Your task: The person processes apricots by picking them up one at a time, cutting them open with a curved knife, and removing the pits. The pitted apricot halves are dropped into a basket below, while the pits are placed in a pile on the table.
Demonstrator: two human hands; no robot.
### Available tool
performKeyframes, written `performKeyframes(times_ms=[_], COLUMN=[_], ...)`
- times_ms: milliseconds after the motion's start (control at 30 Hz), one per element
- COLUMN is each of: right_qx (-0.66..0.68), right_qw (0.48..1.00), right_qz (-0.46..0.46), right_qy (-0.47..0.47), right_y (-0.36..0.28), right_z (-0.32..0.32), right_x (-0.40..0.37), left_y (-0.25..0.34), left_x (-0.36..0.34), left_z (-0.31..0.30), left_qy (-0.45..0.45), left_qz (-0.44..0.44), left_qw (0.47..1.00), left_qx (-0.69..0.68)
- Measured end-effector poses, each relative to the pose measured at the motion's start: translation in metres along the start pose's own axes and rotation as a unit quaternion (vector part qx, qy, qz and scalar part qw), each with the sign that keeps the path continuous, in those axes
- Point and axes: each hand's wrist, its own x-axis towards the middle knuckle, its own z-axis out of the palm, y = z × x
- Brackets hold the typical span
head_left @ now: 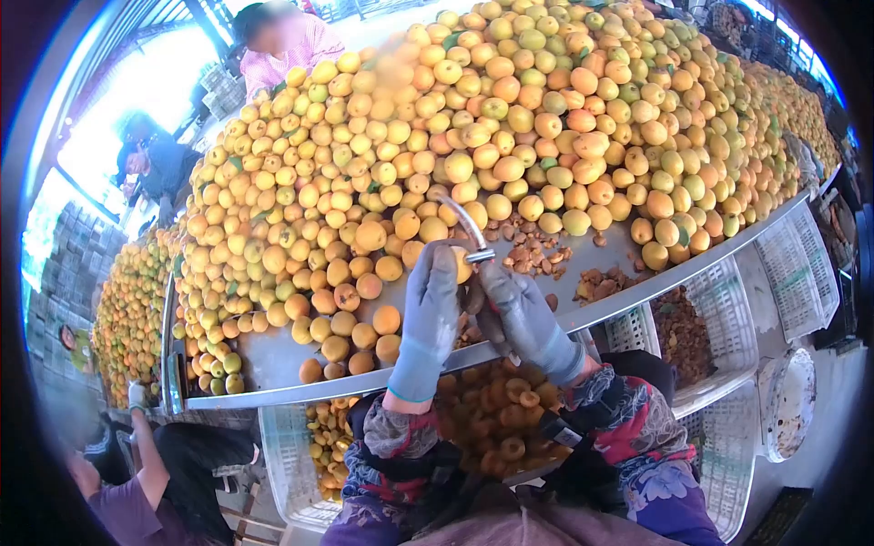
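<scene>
My left hand (431,314), in a grey glove with a blue cuff, is closed around a yellow-orange fruit (462,264). In my right hand (530,318), also gloved, is a metal tool (480,257) with a curved blade and a bolt at its pivot; the bolt lies against the fruit. Both hands are close together above the metal table's front edge (592,312). A large heap of apricot-like fruit (510,118) rises behind them. Brown pits (539,250) lie on the tabletop to the right of the tool.
Below my hands is a container of halved fruit (501,414). White crates (296,446) stand under the table, one holding brown pieces (678,332). A white bucket (790,400) is at right. Other people are behind the heap (291,45), at left (159,159) and at lower left (137,500).
</scene>
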Motion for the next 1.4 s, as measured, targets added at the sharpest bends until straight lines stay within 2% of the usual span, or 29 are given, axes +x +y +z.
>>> performKeyframes(times_ms=[100, 133, 167, 200, 267, 300, 367, 400, 433, 467, 500, 533, 567, 733, 867, 933, 1067, 1167, 1233, 1400], right_qx=[0.010, -0.129, -0.264, -0.264, -0.535, -0.537, -0.494, -0.383, -0.385, -0.261, -0.128, -0.091, -0.090, -0.069, -0.097, -0.107, -0.120, -0.091, -0.058, -0.029], right_qw=[0.999, 0.979, 0.926, 0.926, 0.804, 0.803, 0.812, 0.872, 0.872, 0.939, 0.982, 0.988, 0.988, 0.995, 0.993, 0.987, 0.987, 0.988, 0.994, 0.994], right_qz=[-0.035, -0.138, -0.237, -0.237, -0.203, -0.203, -0.186, -0.190, -0.192, -0.145, -0.093, -0.098, -0.098, -0.017, -0.018, -0.069, -0.051, -0.079, -0.026, -0.041], right_qy=[0.017, 0.075, 0.132, 0.132, 0.163, 0.161, 0.250, 0.237, 0.231, 0.168, 0.103, 0.077, 0.076, -0.067, -0.070, -0.099, -0.093, -0.096, -0.094, -0.101], right_y=[0.009, 0.009, 0.009, 0.006, -0.003, 0.001, 0.012, 0.011, 0.007, 0.000, -0.007, -0.012, -0.014, -0.021, -0.023, -0.016, -0.011, -0.007, -0.010, -0.006], right_z=[0.000, 0.001, 0.001, 0.000, -0.005, -0.012, -0.025, -0.024, -0.023, -0.021, -0.017, -0.011, -0.008, -0.013, -0.009, -0.011, -0.007, -0.008, -0.005, -0.003], right_x=[0.009, 0.009, 0.010, 0.008, 0.003, 0.006, 0.018, 0.019, 0.018, 0.013, 0.007, 0.003, -0.001, -0.013, -0.018, -0.017, -0.018, -0.017, -0.017, -0.016], left_y=[0.005, 0.005, 0.005, 0.005, 0.006, 0.006, 0.006, 0.006, 0.007, 0.009, 0.008, 0.007, 0.007, 0.018, 0.016, 0.017, 0.017, 0.018, 0.015, 0.009], left_x=[0.002, 0.001, 0.002, 0.002, 0.002, 0.001, 0.001, 0.001, 0.002, 0.001, 0.002, 0.002, 0.002, -0.007, -0.007, -0.006, -0.006, -0.007, -0.006, -0.006], left_z=[-0.006, -0.007, -0.007, -0.008, -0.008, -0.005, -0.008, -0.014, -0.018, -0.023, -0.025, -0.026, -0.028, -0.023, -0.025, -0.025, -0.030, -0.029, -0.028, -0.027], left_qy=[-0.051, -0.049, -0.054, -0.059, -0.062, -0.040, -0.015, -0.024, -0.032, -0.061, -0.060, -0.087, -0.114, -0.114, -0.101, -0.103, -0.120, -0.116, -0.125, -0.154], left_qz=[0.022, 0.021, 0.018, 0.016, 0.016, 0.033, 0.050, 0.045, 0.042, 0.025, 0.027, 0.041, 0.055, 0.055, 0.075, 0.075, 0.047, 0.031, 0.037, 0.043], left_qw=[0.997, 0.997, 0.998, 0.998, 0.998, 0.998, 0.997, 0.995, 0.994, 0.991, 0.991, 0.986, 0.980, 0.987, 0.990, 0.990, 0.989, 0.989, 0.988, 0.980], left_qx=[0.054, 0.054, 0.029, 0.003, -0.025, -0.044, -0.062, -0.080, -0.099, -0.117, -0.116, -0.134, -0.152, -0.095, -0.059, -0.056, -0.069, -0.087, -0.083, -0.120])
